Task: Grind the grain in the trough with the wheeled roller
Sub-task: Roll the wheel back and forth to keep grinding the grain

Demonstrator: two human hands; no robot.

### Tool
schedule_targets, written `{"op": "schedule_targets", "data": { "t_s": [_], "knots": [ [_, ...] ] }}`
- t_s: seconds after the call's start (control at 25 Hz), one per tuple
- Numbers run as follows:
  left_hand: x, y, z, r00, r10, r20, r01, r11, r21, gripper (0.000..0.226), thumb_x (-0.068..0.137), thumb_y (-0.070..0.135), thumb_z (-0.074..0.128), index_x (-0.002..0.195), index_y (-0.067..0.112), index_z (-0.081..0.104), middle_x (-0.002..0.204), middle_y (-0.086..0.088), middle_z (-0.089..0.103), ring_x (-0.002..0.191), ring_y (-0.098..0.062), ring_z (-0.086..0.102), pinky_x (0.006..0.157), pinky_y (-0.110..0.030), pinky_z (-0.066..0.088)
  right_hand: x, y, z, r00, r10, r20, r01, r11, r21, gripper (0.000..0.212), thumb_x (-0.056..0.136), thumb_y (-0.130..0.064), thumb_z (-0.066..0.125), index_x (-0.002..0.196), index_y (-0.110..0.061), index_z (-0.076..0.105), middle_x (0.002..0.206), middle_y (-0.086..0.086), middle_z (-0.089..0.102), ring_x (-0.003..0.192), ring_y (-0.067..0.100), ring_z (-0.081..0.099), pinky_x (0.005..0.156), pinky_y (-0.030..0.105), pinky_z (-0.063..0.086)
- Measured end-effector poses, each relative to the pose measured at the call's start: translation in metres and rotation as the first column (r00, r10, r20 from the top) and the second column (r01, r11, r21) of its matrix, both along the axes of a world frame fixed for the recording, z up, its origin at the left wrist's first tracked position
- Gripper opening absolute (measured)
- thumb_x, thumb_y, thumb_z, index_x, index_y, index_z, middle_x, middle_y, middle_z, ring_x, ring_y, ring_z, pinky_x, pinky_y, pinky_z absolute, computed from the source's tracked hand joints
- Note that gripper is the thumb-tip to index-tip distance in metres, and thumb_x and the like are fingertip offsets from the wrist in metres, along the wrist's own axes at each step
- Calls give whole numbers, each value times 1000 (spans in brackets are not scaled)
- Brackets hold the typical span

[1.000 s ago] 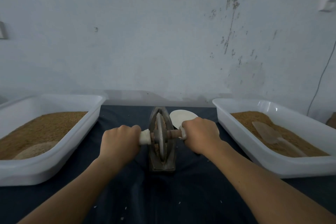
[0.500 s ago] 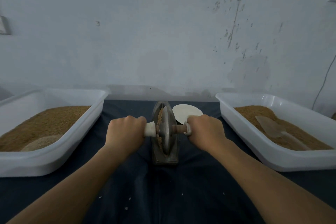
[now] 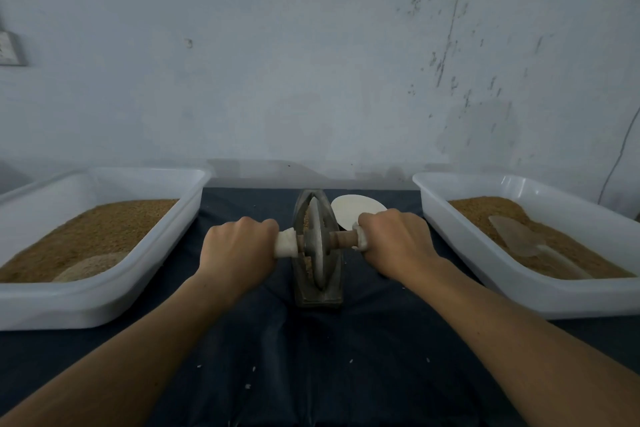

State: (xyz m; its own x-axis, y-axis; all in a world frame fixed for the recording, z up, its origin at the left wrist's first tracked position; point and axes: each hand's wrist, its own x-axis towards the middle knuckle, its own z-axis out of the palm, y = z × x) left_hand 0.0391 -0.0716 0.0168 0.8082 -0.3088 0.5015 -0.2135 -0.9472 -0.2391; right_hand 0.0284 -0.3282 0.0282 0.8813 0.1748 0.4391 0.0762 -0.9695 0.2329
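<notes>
Mid-grind, bench [image 3: 311, 374] centre: left hand [image 3: 239, 250] and right hand [image 3: 398, 243] curled tight round white-wrapped axle ends [image 3: 285, 243] at 9 and 3 o'clock of grey metal wheeled roller [image 3: 317, 243], seated in narrow dark iron trough [image 3: 318, 298] over tan grain [image 3: 306, 222]; next, likely a level push toward 12.

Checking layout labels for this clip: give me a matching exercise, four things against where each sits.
Things: 1 wheeled roller; 2 scoop; 3 white disc; 4 pale mound.
Places: A in the right tub; B in the left tub; C in the trough, left hand and right hand gripping its handles; D on the cloth beside the trough.
Pairs: 1-C; 2-A; 3-D; 4-B.
</notes>
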Motion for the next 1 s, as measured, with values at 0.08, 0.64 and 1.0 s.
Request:
{"op": "schedule_targets", "data": {
  "t_s": [0.08, 0.64, 1.0],
  "knots": [
    [-1, 0, 2, 1000, -5, 12, 5, 1000, -3, 25, 82, 32, 59, 72, 28, 37, 57, 8, 38, 43, -12, 29, 44, -25, 17, -1, 1, 1, 999, 2, 35, -2, 1000, -13, 14, 83, -28, 63, 81, -31, 49, 62, -7, 42, 59, 21, 51, 52, 30, 32],
    [-1, 0, -1, 996, -14, 91, 15, 1000, -6, 25, 82, 34, 62, 68, 27, 42, 54, 7, 32, 41, -13, 21, 45, -23, 13, -8, 2, -4, 997, -33, 75, 32, 999, 20, 3, 82, -30, 63, 85, -29, 61, 62, -8, 40, 62, 22, 50, 51, 28, 27],
    [16, -9, -6, 995, 12, 102, -13, 1000, 13, 24, 75, 27, 63, 66, 26, 41, 52, 6, 26, 40, -15, 17, 45, -22, 12, 4, 1, -20, 991, -63, 118, 60, 998, 29, 10, 84, -34, 57, 80, -26, 61, 58, -6, 41, 58, 23, 51, 48, 27, 29]
  ]
}}
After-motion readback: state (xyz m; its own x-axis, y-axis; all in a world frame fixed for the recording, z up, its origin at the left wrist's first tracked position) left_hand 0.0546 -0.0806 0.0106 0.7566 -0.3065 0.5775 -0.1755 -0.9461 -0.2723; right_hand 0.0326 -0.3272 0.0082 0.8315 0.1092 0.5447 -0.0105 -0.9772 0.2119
